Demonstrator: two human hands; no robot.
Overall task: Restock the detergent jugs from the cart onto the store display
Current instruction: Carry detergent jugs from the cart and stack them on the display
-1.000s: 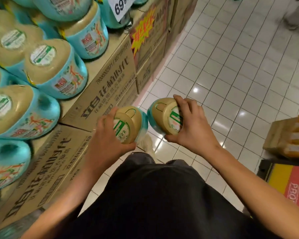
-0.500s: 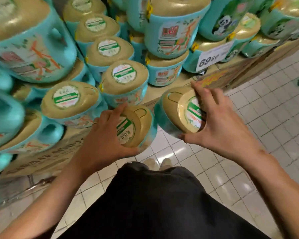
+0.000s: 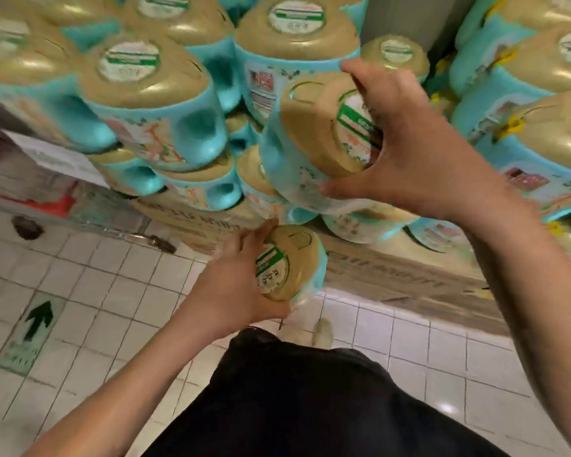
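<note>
I hold one teal detergent jug with a gold top in each hand. My right hand [image 3: 409, 143] grips the cap end of the upper jug [image 3: 297, 153], raised and tilted against the stacked display jugs [image 3: 152, 103]. My left hand [image 3: 234, 285] grips the lower jug [image 3: 290, 262] by its gold top, low in front of the cardboard boxes [image 3: 393, 268] that carry the display. Both jugs point their caps toward me. Stacked jugs fill the whole upper part of the view, lying in several layers.
White tiled floor [image 3: 96, 291] runs below, with a green arrow sticker [image 3: 37, 321] at the left. A metal cart frame with a wheel [image 3: 159, 242] shows at the left under the display. A grey pillar [image 3: 406, 14] stands behind the jugs. My dark trousers fill the bottom centre.
My view has swung further toward the display. My right hand has lifted its jug up and forward against the stack. My left hand keeps its jug low, now near the boxes.
</note>
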